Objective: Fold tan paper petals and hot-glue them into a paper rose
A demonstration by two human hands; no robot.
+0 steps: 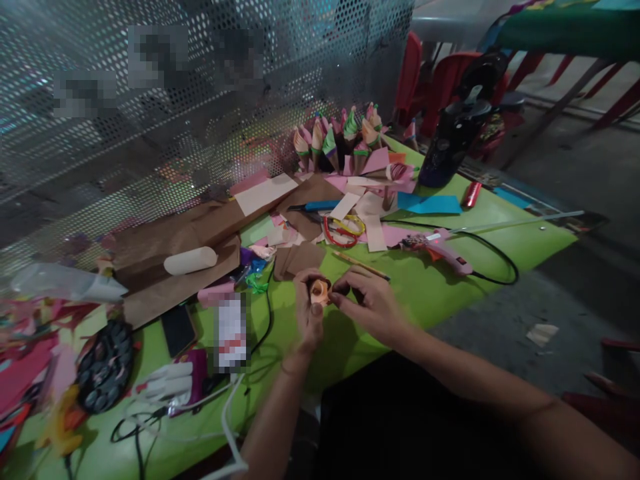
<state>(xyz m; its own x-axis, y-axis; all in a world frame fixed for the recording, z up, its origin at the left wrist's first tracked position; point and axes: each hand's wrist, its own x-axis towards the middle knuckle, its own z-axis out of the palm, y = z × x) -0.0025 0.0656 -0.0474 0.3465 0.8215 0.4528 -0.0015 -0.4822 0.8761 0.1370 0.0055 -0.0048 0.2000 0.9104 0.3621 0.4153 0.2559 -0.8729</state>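
Observation:
A small curl of peach paper (320, 292) sits in my left hand (307, 313), whose fingers and thumb wrap round it. From the right, my right hand (373, 303) pinches at the curl's edge with thumb and forefinger; the exact spot between the fingertips is too small to make out. Just beyond my hands lie brown paper pieces (299, 260) and a pencil (361, 264). Scissors with red and yellow handles (345, 231) rest farther back, near a blue cutter (320, 206).
Paper ice-cream cones (330, 147) stand grouped at the back by a perforated metal screen (200, 120). A pink glue gun (445, 253) with its cord lies right, before a dark bottle (453, 143). Phone (179, 330), cables and a yellow glue gun (65, 427) occupy the left.

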